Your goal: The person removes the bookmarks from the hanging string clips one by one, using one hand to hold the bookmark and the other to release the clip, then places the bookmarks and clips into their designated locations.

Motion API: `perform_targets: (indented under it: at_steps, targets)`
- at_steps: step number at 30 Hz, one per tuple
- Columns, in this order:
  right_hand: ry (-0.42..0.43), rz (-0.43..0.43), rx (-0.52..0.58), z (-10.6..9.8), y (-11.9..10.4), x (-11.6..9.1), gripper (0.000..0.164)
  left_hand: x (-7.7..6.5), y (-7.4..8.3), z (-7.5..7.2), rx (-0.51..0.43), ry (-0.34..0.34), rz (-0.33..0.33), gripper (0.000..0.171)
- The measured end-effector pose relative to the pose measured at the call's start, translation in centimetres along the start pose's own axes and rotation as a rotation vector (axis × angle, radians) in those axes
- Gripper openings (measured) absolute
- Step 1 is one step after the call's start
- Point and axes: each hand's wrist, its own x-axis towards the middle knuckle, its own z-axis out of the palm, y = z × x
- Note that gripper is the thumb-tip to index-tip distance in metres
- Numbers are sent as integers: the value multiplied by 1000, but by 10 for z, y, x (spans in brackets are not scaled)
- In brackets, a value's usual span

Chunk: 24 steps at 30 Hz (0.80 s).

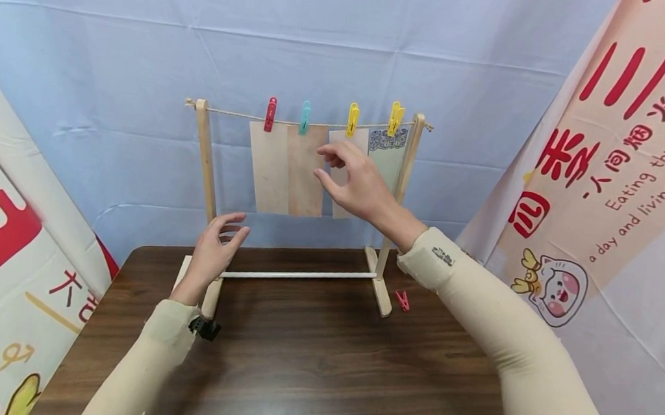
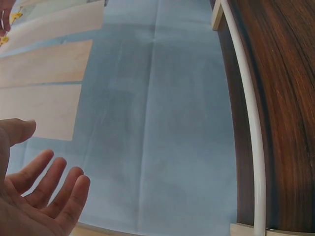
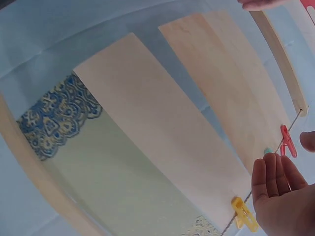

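Note:
My right hand (image 1: 364, 182) is raised in front of the hanging sheets, fingers curved and apart from the thumb, holding nothing. In the right wrist view its fingers lie near the cord between a yellow clothespin (image 3: 244, 215) and a red clothespin (image 3: 288, 141). My left hand (image 1: 217, 245) is lower, beside the rack's left post (image 1: 206, 158), with loosely bent fingers and nothing in them. Two wood-toned sheets (image 1: 270, 173) hang from the red and teal clothespins (image 1: 305, 117). A pale sheet (image 1: 341, 209) and a blue-patterned sheet (image 1: 388, 139) hang from yellow clothespins (image 1: 353, 119).
The wooden rack has a right post (image 1: 409, 155), a cord along the top and a white rod (image 1: 304, 275) low down. A loose pink-red clothespin (image 1: 402, 300) lies on the dark table (image 1: 325, 370) by the right foot. Printed cloths hang at both sides.

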Motion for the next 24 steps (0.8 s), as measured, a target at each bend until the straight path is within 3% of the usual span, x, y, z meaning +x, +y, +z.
perform_targets:
  at_steps: [9, 24]
  targets:
    - [27, -93, -36, -1, -3, 16, 31, 8, 0, 1, -1, -13, -21, 45]
    - [-3, -139, -69, -6, -15, 36, 33, 19, 0, 8, -5, -33, -47, 48]
